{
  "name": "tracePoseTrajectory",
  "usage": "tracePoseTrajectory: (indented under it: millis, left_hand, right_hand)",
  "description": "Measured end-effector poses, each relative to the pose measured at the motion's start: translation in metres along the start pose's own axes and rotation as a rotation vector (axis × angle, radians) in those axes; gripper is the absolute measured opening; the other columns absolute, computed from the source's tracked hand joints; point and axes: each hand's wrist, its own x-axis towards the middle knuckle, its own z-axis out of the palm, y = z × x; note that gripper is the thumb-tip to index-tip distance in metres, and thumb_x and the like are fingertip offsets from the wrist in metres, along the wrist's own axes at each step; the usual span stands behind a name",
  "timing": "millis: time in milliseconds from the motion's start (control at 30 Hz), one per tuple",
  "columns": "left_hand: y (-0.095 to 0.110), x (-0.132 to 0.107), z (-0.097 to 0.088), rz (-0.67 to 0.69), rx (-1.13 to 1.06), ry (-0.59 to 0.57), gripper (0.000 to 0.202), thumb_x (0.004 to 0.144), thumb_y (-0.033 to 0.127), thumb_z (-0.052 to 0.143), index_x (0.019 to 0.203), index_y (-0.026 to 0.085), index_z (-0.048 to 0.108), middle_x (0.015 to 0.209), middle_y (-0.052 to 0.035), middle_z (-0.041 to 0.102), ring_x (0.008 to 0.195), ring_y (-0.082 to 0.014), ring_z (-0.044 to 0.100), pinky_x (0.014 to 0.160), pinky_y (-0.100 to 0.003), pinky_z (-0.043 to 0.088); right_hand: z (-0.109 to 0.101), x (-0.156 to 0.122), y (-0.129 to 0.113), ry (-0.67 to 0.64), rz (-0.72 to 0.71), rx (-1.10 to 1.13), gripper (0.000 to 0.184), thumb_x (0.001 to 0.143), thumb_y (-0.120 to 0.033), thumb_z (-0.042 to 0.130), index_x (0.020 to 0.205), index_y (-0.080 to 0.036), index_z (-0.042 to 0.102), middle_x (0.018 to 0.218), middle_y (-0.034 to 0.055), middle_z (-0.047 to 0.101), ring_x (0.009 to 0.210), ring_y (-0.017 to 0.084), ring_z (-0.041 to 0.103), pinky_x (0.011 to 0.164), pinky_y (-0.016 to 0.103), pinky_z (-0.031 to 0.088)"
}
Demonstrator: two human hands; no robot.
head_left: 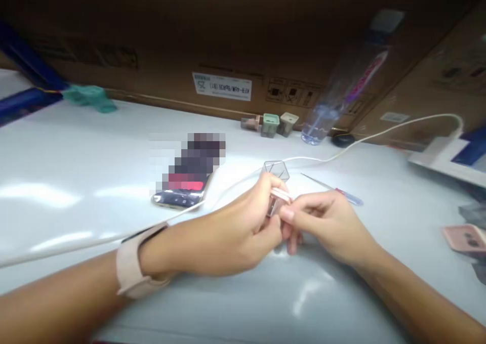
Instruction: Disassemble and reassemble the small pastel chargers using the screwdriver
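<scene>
My left hand (231, 227) and my right hand (322, 222) meet over the middle of the white table (76, 182). Both are closed around a small pale pink piece (281, 196), with a small clear plastic case (275, 171) sticking up behind my left fingers. A pale watch strap (131, 265) circles my left wrist. Just behind my right hand lies a thin screwdriver (334, 188) with a blue and red handle. What exactly the pink piece is stays too blurred to name.
A phone (186, 187) lies left of my hands with a white cable (360, 141) running across the table. Three small blocks (270, 124) and a clear bottle (326, 111) stand by cardboard boxes (228, 40) at the back. A pink case (467, 238) lies far right.
</scene>
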Motion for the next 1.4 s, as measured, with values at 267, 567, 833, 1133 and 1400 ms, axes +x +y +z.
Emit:
tracePoseTrajectory:
  millis: [267,567,833,1133,1400]
  left_hand:
    - [-0.001,0.0,0.0,-0.025,-0.015,0.001,0.016,0.105,0.017,0.051,0.12,0.021,0.048,0.105,-0.0057,0.071,0.094,-0.0181,0.071,0.085,-0.03,0.056]
    - [-0.005,0.0,-0.002,-0.043,0.057,0.036,0.03,0.104,0.02,0.057,0.133,0.024,0.051,0.12,-0.0084,0.07,0.109,-0.0216,0.074,0.088,-0.031,0.061]
    - [-0.006,0.001,-0.007,-0.118,0.016,0.02,0.069,0.105,0.026,0.062,0.167,0.03,0.034,0.14,-0.0096,0.072,0.126,-0.0252,0.073,0.101,-0.035,0.062]
    - [-0.015,0.01,-0.006,-0.11,-0.184,0.086,0.037,0.106,0.031,0.066,0.143,0.025,0.068,0.14,-0.0078,0.075,0.129,-0.0251,0.073,0.114,-0.038,0.058]
    - [-0.016,0.011,-0.006,-0.102,-0.227,0.238,0.029,0.094,0.024,0.08,0.121,0.021,0.071,0.116,-0.0052,0.079,0.109,-0.0227,0.079,0.102,-0.035,0.063]
  right_hand:
    - [0.002,0.002,-0.003,0.025,0.015,-0.044,0.033,0.079,-0.044,0.092,0.066,-0.017,0.079,0.061,0.0019,0.075,0.045,0.013,0.069,0.047,0.022,0.054]
    - [-0.007,0.001,-0.007,0.078,-0.05,-0.157,0.039,0.085,-0.051,0.085,0.071,-0.018,0.071,0.062,-0.0001,0.07,0.047,0.011,0.064,0.048,0.022,0.048]
    - [-0.019,-0.004,-0.008,0.106,-0.163,-0.417,0.04,0.106,-0.053,0.06,0.086,-0.02,0.069,0.064,-0.001,0.067,0.058,0.013,0.06,0.057,0.025,0.046]
    - [-0.024,-0.003,-0.005,0.173,-0.379,-0.582,0.031,0.11,-0.041,0.056,0.097,-0.021,0.074,0.074,0.0007,0.071,0.067,0.015,0.065,0.062,0.027,0.052]
    - [-0.026,-0.002,0.001,0.324,-0.751,-0.701,0.008,0.103,-0.02,0.066,0.107,-0.023,0.073,0.104,0.0059,0.079,0.099,0.02,0.075,0.085,0.033,0.061]
